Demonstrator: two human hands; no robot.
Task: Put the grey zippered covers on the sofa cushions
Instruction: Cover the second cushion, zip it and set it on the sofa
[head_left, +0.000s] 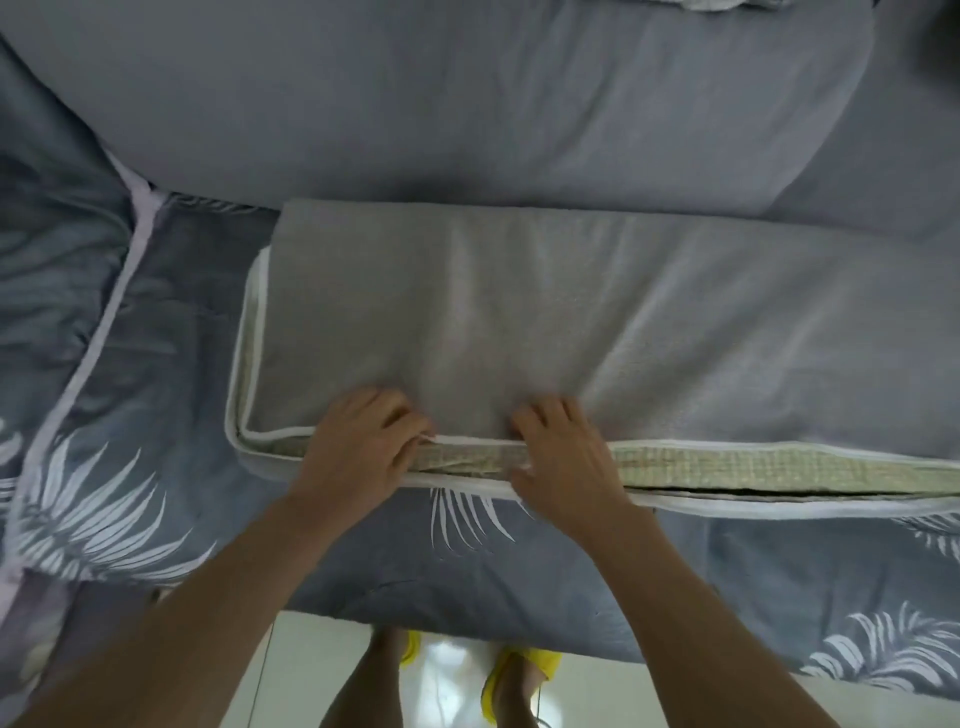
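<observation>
A long flat sofa cushion lies across the seat inside a grey cover (519, 312) with white piping. Along the cover's near edge the zip stands open, and the cushion's yellow-green mesh inner (727, 467) shows through the gap toward the right. My left hand (358, 457) grips the near edge left of the middle, its fingers curled over the upper white piping. My right hand (566, 462) sits just to the right. Its fingers press on top of the cover and its thumb is against the lower piping, pinching the two edges toward each other.
The sofa seat wears a blue-grey cover with white leaf prints (156, 364). Plain blue-grey back cushions (415, 104) rise behind. Below the seat's front edge are a glossy white floor (457, 675) and my feet in yellow slippers (519, 670).
</observation>
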